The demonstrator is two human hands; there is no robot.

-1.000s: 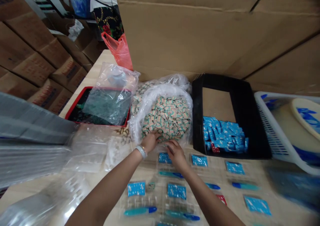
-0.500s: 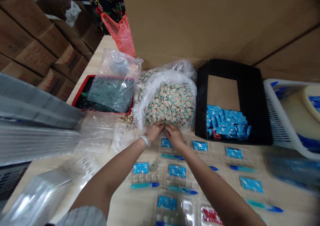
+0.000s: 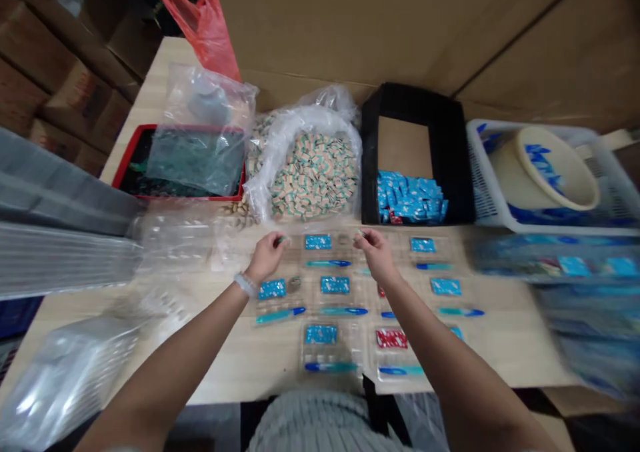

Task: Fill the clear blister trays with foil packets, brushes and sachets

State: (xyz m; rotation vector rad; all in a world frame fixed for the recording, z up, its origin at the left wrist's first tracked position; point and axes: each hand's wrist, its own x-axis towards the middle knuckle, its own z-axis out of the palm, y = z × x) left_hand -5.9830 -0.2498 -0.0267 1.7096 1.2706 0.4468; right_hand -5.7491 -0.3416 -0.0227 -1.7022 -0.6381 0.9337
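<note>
My left hand (image 3: 267, 257) is pinched around a small beige-and-green packet at the left of the clear plastic trays (image 3: 354, 345). Across the rows, my right hand (image 3: 379, 255) pinches another such packet at its fingertips, partly hidden. A clear plastic bag (image 3: 273, 162) heaped with small beige-and-green packets (image 3: 315, 175) stands just beyond both hands. Most trays hold a blue packet (image 3: 335, 285) and a teal pen-like stick with a blue end (image 3: 345, 311); one has a red packet (image 3: 391, 338). Single small packets (image 3: 295, 283) lie in some trays.
A black box (image 3: 453, 165) with blue packets stands behind the trays. Right of it, a white basket (image 3: 480, 172) holds a cream bucket (image 3: 515, 172). A red-rimmed tray (image 3: 125, 152) sits at back left. Stacked clear trays (image 3: 65, 379) lie front left, filled packs (image 3: 575, 305) at right.
Both hands have come out of the bag of small packets and moved apart toward me, over the trays, each with a small packet. The view has tipped downward and shifted right.
</note>
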